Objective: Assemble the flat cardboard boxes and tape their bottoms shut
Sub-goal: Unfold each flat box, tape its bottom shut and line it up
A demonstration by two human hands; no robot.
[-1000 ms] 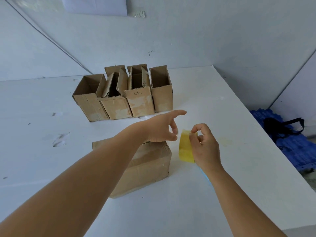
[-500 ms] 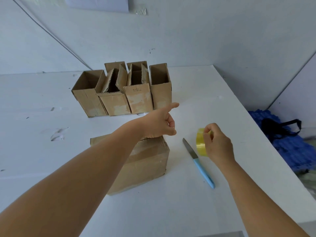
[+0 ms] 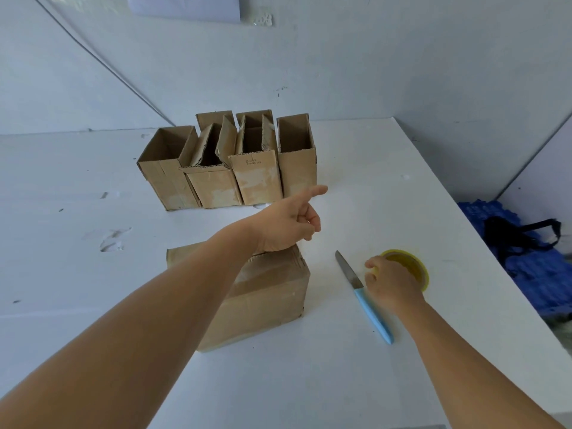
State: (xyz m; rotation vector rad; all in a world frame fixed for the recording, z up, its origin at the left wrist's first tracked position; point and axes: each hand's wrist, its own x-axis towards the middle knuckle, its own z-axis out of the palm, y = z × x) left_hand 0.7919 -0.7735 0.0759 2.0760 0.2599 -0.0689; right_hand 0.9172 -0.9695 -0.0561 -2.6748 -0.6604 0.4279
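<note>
Head view — five boxes (image 3: 229, 168); one tape roll (image 3: 414, 267); one knife (image 3: 363, 295)

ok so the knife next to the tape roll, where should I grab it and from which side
Take the knife by its light blue handle, the end nearer you. It lies flat on the white table with the bare metal blade pointing away toward the boxes, so come from above at the near end. The right hand, resting on the yellow tape roll just right of it, looks closest.
</note>
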